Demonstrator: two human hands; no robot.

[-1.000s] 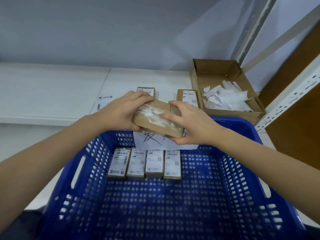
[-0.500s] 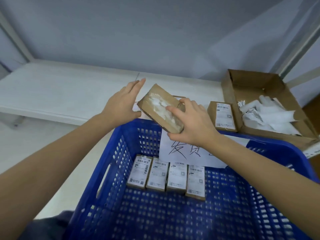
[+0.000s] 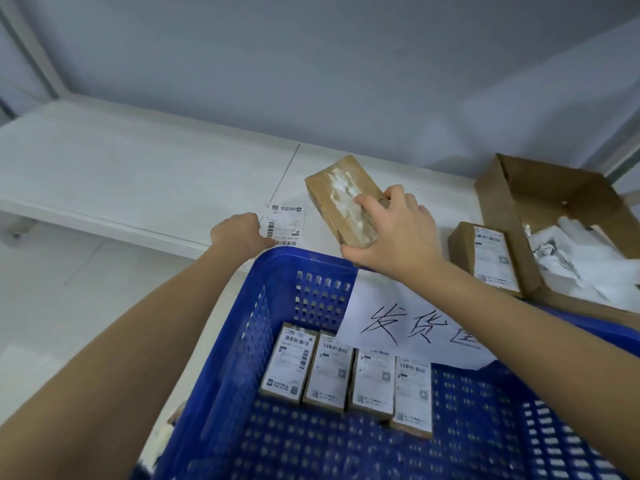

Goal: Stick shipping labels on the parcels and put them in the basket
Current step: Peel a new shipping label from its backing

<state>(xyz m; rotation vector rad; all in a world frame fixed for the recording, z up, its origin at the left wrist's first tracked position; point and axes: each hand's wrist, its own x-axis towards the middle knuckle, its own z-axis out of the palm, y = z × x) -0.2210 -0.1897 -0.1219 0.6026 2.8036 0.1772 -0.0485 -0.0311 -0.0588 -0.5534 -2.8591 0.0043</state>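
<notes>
Both hands work just beyond the basket's (image 3: pixel 242 341) far rim. Right hand (image 3: pixel 398 233) grips a brown parcel (image 3: pixel 341 199), thumb curled round its near end & fingers over the top, holding it tilted above the white shelf (image 3: pixel 138 174). That parcel has no shipping label, only a whitish smear or tape strip down its top face. Left hand (image 3: pixel 239 232) is at the near edge of a loose label (image 3: pixel 285 221) lying flat on the shelf, just left of the parcel; fingers are curled under, touching or pinching the label, can't tell which for sure.

Head view only, so progress as I judge it: 4 labelled parcels (image 3: pixel 346 372) sit side by side in the basket against its far wall, so those are done. One more labelled parcel (image 3: pixel 491 258) lies on the shelf right of the basket, beside an open cardboard box (image 3: pixel 540 192) full of white paper scraps, prob. peeled backings; it has yet to go in. The held parcel needs its label stuck on, then both go in the basket.

Writing: a white sheet (image 3: pixel 415 327) on the basket's far wall has handwritten Chinese, looks like 发货区, last char partly hidden by the right arm. Labels show barcodes & QR squares; print too small to read
</notes>
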